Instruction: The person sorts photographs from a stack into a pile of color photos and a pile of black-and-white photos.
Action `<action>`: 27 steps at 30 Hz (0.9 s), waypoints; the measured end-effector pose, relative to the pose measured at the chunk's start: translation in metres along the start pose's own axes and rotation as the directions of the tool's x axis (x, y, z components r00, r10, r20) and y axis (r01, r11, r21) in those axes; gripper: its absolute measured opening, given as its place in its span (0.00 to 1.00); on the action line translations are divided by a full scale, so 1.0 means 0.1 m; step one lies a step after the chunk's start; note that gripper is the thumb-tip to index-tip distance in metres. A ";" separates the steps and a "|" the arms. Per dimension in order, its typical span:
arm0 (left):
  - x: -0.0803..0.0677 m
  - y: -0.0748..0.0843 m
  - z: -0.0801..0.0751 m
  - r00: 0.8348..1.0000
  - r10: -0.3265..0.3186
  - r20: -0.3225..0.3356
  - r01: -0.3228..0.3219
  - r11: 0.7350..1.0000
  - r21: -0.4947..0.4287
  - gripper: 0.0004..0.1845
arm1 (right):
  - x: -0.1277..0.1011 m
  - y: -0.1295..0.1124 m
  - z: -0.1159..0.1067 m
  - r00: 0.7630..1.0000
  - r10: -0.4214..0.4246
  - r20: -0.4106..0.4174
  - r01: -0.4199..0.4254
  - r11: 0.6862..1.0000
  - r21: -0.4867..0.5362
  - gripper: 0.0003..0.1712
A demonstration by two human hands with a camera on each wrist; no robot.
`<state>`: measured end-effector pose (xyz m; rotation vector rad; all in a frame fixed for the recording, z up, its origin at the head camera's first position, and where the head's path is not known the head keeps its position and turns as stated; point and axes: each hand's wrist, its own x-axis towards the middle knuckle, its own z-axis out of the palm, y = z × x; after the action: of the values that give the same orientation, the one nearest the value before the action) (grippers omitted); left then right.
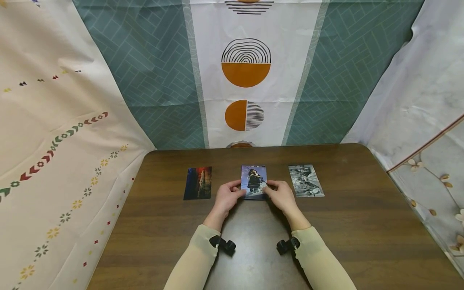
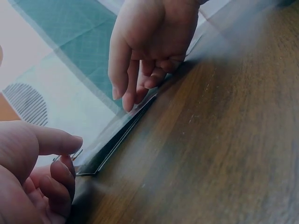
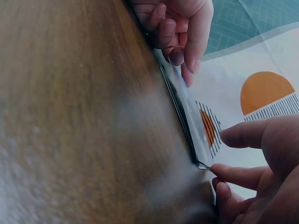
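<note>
On my dark brown wood-grain desk (image 1: 362,225): a blue-toned middle photo (image 1: 253,179), a red-and-blue photo (image 1: 197,183) and a black-and-white photo (image 1: 306,180). Behind, teal herringbone cloth (image 1: 152,72) flanks a white panel (image 1: 250,60) with orange half-circles and black stripes.

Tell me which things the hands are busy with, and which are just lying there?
Busy with:
- middle photo stack, on the table
- left hand, touching its left edge
- right hand, pinching its right corner

Just lying there:
- dark red and blue photo, on the left
- black-and-white photo, on the right
</note>
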<state>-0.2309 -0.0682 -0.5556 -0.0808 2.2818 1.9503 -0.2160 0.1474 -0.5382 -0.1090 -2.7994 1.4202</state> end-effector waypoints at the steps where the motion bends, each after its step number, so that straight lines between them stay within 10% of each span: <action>1: 0.00 0.00 0.00 1.000 0.001 -0.004 -0.001 1.000 -0.007 0.24 | 0.00 0.00 -0.01 1.000 0.004 0.001 -0.004 1.000 0.015 0.26; 27: -0.08 0.04 -0.02 0.999 0.012 -0.047 -0.019 0.986 -0.166 0.22 | -0.05 -0.05 -0.03 0.998 0.063 0.008 -0.062 0.936 0.347 0.28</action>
<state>-0.2239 -0.0700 -0.5505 -0.1270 2.1482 2.1651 -0.2116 0.1467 -0.5320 -0.1985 -2.5116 1.8983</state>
